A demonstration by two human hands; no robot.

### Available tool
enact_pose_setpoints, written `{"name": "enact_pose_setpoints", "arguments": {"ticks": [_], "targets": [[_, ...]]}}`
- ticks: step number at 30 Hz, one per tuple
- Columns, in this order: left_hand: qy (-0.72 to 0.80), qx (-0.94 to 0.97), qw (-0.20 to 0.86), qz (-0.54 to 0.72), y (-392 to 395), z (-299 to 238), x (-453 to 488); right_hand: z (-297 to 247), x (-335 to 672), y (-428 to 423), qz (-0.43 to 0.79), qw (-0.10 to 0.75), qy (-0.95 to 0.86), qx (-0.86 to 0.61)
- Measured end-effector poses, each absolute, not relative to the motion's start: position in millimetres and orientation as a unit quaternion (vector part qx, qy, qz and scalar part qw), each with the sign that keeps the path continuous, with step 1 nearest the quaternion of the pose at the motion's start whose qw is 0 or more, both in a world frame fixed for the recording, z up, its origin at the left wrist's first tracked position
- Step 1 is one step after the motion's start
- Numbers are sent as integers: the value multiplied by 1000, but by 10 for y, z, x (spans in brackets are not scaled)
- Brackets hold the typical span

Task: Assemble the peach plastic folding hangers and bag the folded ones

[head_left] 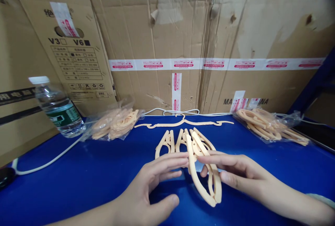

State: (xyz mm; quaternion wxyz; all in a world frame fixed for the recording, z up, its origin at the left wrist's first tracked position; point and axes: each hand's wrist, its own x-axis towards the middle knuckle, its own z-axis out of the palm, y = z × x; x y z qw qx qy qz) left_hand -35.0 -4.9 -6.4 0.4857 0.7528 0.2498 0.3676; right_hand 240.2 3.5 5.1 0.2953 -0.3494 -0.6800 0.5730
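A beige folding clothes hanger (196, 177), its arms folded together, is tilted up above the blue table. My right hand (235, 172) grips it from the right side, with the thumb on the near arm and the fingers reaching behind. On the other side, my left hand (159, 180) is open, its fingers stretched out and the tips at the hanger's left edge, the thumb well apart. Just behind lie folded hangers (164, 144), partly hidden by the held one and my fingers. Farther back, an unfolded hanger (170, 124) lies spread with its hook pointing away.
Clear plastic bags of folded hangers lie at the back left (117, 123) and back right (269, 124). A water bottle (60, 110) stands on the left. A white cable (52, 163) runs across the blue table (91, 187). Cardboard (151, 89) walls the back.
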Motion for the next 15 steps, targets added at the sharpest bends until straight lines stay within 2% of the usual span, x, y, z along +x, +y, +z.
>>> {"name": "enact_pose_setpoints", "arguments": {"ticks": [6,11,15], "targets": [[227,789,433,372,-32,-101,-395,110,2463,98,552,321,-672,-376],[238,805,407,362,-29,-115,-430,135,2752,385,423,379,-669,-479],[249,800,412,359,-41,-91,-435,68,2947,565,308,314,-710,-550]]}}
